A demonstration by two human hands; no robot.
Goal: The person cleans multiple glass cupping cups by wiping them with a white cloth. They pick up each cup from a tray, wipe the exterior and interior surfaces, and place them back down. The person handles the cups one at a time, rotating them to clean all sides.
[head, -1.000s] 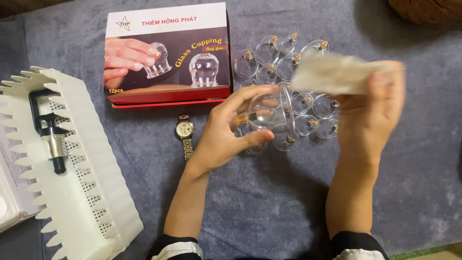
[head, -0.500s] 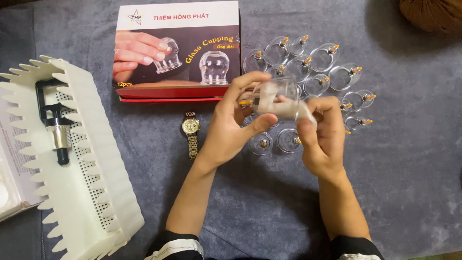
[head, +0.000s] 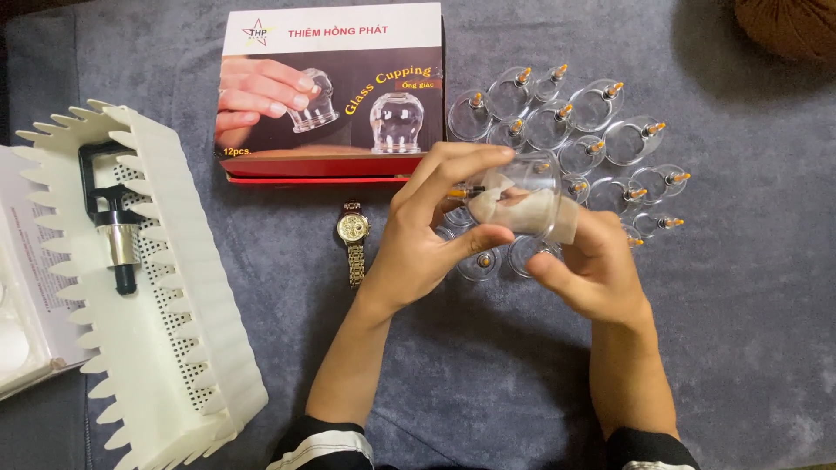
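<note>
Left hand (head: 427,235) is clamped around a clear cup (head: 522,196), held on its side above the middle of the grey blanket (head: 740,331). Right hand (head: 592,270) is closed on a white cloth (head: 514,209), which is pushed into the cup's mouth; looks like wiping mid-stroke. So one cup is in work. Under and behind the hands, the other clear cups (head: 592,130) lie clustered toward the far right edge; can't tell which are already wiped. A gold wristwatch (head: 353,239) lies just left of the hands. White toothed tray (head: 174,348) at the left edge holds only a black pump (head: 109,218), no cups racked. Printed box (head: 335,96) at the far edge.
</note>
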